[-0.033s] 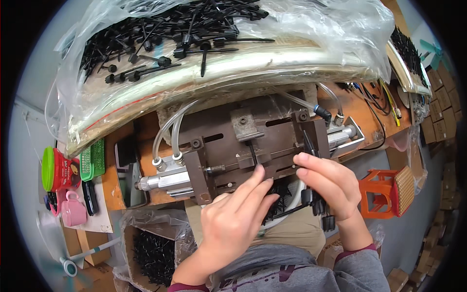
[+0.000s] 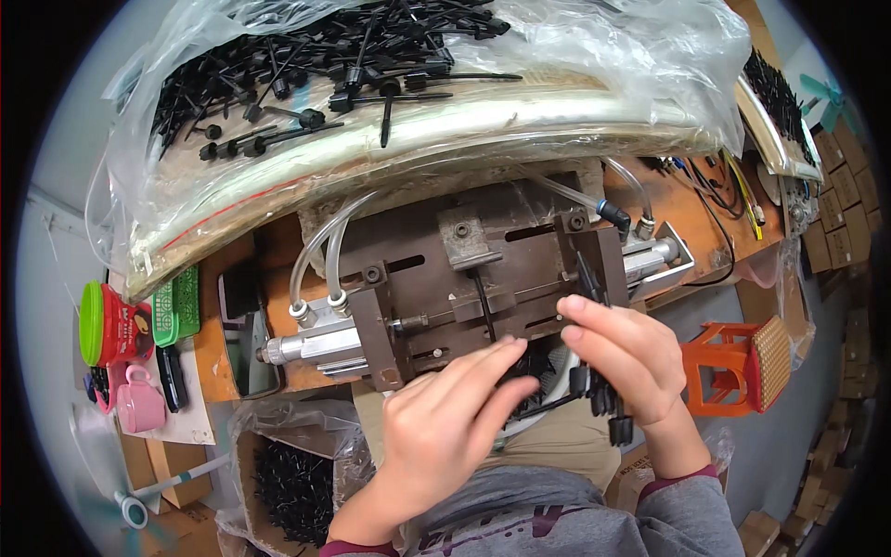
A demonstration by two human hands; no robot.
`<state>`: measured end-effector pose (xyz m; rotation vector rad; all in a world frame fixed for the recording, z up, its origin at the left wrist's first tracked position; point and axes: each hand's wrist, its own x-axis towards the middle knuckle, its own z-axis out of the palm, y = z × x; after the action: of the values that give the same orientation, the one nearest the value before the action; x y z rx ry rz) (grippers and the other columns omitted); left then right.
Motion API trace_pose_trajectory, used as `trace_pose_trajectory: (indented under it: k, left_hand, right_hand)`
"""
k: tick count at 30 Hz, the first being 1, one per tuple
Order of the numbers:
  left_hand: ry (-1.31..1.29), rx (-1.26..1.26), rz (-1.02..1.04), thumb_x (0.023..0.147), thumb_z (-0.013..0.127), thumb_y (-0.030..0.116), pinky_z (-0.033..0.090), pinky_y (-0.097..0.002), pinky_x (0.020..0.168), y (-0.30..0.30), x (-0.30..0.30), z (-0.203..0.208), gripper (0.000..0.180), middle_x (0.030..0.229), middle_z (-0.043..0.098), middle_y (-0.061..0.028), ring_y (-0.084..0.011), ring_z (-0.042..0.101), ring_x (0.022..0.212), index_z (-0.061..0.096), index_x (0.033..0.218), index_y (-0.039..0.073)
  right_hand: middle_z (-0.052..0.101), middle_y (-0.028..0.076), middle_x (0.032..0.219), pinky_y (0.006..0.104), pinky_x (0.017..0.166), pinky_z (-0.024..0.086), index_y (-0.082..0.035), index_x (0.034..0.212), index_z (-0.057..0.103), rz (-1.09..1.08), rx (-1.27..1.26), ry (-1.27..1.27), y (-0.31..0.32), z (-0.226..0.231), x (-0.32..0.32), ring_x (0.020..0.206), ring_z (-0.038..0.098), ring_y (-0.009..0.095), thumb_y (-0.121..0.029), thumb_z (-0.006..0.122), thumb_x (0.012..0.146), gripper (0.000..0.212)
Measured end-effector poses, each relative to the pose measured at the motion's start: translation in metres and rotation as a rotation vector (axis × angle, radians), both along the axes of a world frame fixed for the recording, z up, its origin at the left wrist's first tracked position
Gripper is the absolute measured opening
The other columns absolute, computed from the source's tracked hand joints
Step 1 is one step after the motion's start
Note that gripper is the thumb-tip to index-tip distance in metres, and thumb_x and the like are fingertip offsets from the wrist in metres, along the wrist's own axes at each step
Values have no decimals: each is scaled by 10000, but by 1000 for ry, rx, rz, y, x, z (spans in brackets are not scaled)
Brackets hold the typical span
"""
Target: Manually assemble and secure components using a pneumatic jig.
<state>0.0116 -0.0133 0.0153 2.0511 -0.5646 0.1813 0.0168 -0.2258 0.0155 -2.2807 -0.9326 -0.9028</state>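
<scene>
My left hand (image 2: pixel 450 404) is near the front of a brown metal clamping fixture (image 2: pixel 520 255), its fingers stretched out and the thumb apart. It holds nothing that I can see. Just beyond its fingertips, a thin black plastic rod (image 2: pixel 484 302) lies in the middle of the fixture, under a metal block (image 2: pixel 469 237). My right hand (image 2: pixel 640 362) is closed around a bunch of black knob-ended plastic rods (image 2: pixel 601 395) at the fixture's right front. Their thin tips stick out above the fingers and the knobbed ends hang below the palm.
Clear air hoses (image 2: pixel 320 255) run to cylinders on both sides of the fixture. Behind it, a plastic-lined tray (image 2: pixel 418 139) holds a heap of black rods. A white tub (image 2: pixel 560 376) with black pieces is at my lap. A lined box (image 2: pixel 292 483) stands lower left, an orange stool (image 2: pixel 733 367) at right.
My left fingertips have left the lower end of the rod in the fixture, and the thumb has spread. The right hand with its bunch of rods has shifted slightly.
</scene>
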Motion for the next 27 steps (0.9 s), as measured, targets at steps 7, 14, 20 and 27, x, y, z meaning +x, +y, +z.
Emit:
trace_pose_trajectory:
  k: [7,14,20,27]
  left_hand:
    - [171,-338,-191,642,905,21,571,-282,699,10,-4,20,402,914,739,-141,-182,714,782,730,999,-39]
    - [-114,45,-6,658,848,11,553,-315,706,14,-11,5,366,1061,713,-117,-239,678,863,742,1008,25]
    - [-288,389,28,709,810,62,541,-298,658,1,-6,-17,295,1245,677,-156,-212,688,759,725,988,21]
    - [-231,469,0,724,812,95,520,-287,610,0,2,-1,276,1223,689,-148,-190,677,670,720,972,15]
  right_hand:
    - [707,216,1100,330,753,619,45,1059,688,86,-52,-13,18,4,-6,830,715,251,-59,675,815,266]
    - [698,225,1114,310,646,583,48,1046,696,-70,-10,-97,2,-6,-2,743,678,254,-11,726,741,312]
    - [694,232,1106,326,639,591,53,1037,690,-63,-5,-86,5,-4,-4,751,687,270,-15,722,735,312]
    - [700,230,1079,330,654,595,53,1038,693,-102,-51,-120,3,-4,-4,756,688,275,-26,718,741,308]
